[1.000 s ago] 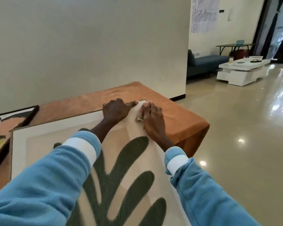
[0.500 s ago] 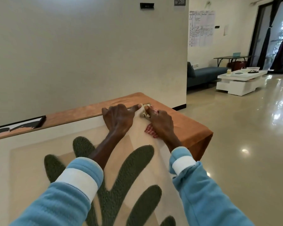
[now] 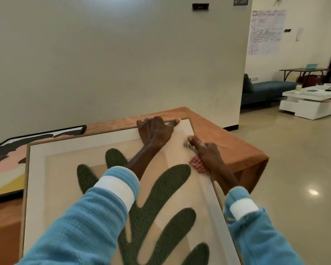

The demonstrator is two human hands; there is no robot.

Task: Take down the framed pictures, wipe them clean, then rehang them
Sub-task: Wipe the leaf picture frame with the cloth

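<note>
A large framed picture with a green leaf shape on beige lies on the orange-covered table, its thin wooden frame showing along the top and right sides. My left hand grips the far top edge of the frame, fingers curled over it and the index finger stretched along it. My right hand holds a red-and-white checked cloth against the glass near the frame's right edge. A second, black-framed picture lies flat on the table to the left, partly under the first.
A plain wall rises behind the table, with a small dark fixture high up. To the right lies glossy floor, a white coffee table, a blue sofa and a dark side table.
My right hand has slid with the cloth from the frame's top right corner down along the right side. My left hand stays on the top edge. The camera view has risen.
</note>
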